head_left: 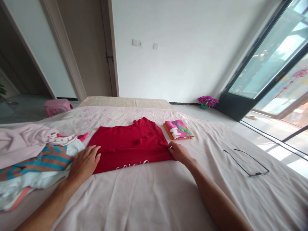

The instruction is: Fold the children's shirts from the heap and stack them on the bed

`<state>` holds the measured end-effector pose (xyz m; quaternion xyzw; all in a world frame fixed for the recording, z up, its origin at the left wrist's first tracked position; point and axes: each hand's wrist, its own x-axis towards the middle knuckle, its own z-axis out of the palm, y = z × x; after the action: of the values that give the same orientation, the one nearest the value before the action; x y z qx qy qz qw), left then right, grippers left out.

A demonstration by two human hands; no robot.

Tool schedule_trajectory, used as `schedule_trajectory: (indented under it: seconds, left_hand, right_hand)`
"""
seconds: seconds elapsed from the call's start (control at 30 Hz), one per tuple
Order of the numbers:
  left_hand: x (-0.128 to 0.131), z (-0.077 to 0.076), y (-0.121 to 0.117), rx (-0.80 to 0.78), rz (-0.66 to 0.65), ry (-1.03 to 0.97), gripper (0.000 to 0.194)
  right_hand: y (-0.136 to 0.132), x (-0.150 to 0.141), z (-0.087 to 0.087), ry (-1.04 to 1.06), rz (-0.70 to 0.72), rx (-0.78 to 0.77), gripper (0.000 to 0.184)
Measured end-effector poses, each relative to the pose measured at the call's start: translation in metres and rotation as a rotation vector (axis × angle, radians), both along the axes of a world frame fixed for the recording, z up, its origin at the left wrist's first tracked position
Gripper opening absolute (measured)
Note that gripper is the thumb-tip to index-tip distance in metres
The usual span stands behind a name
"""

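A red shirt (125,141) lies on the bed, partly folded over, with white lettering along its near edge. My left hand (84,162) rests flat at the shirt's left end, fingers stretched out over the cloth. At the right end, my right hand (179,151) pinches the shirt's edge between thumb and fingers. Just beyond that hand sits a folded pink and orange garment (179,129) with white and green print. To the left of my left hand is a heap of loose clothes (48,157), among them a blue and brown striped piece.
A pale sheet (144,199) covers the bed. Eyeglasses (250,166) lie on it at the right. Beyond the bed are a pink stool (57,106), a pot of purple flowers (207,101), a closed door (84,48) and a glass door (269,61).
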<state>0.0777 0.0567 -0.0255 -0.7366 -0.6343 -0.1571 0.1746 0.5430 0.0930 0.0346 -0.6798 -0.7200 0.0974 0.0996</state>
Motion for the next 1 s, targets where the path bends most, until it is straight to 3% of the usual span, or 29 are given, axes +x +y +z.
schedule_trajectory:
  seconds: [0.13, 0.27, 0.4, 0.5, 0.57, 0.7, 0.77, 0.9, 1.0]
  left_hand:
    - [-0.003, -0.001, 0.003, -0.002, -0.004, -0.028, 0.043]
    - [-0.012, -0.002, 0.008, -0.031, -0.023, -0.148, 0.042]
    - [-0.018, 0.002, 0.007, -0.067, 0.02, -0.215, 0.032]
    - [-0.019, 0.006, 0.005, -0.074, 0.055, -0.209, 0.026]
    - [-0.018, 0.006, 0.005, -0.084, 0.075, -0.199, 0.023]
    - [-0.018, 0.004, 0.007, -0.08, 0.13, -0.17, 0.022]
    - [-0.018, 0.004, 0.007, -0.072, 0.155, -0.167, 0.022]
    - [-0.011, 0.013, 0.0, 0.021, 0.152, -0.138, 0.023]
    - [-0.001, 0.022, -0.006, 0.171, 0.018, -0.12, 0.025]
  right_hand:
    - [0.004, 0.0, 0.011, -0.065, 0.007, -0.028, 0.02]
    - [0.022, -0.019, 0.02, -0.071, -0.029, 0.035, 0.025]
    - [0.041, -0.045, 0.013, -0.111, -0.072, 0.109, 0.033]
    - [0.048, -0.057, 0.004, -0.128, -0.05, 0.092, 0.026]
    - [0.05, -0.061, 0.0, -0.1, -0.017, 0.13, 0.019]
    - [0.056, -0.063, 0.001, -0.009, -0.011, 0.309, 0.027]
    - [0.06, -0.062, 0.0, -0.033, -0.01, 0.309, 0.029]
    - [0.063, -0.058, -0.006, -0.162, 0.007, 0.218, 0.025]
    - [0.058, -0.058, -0.007, -0.19, 0.0, 0.286, 0.025]
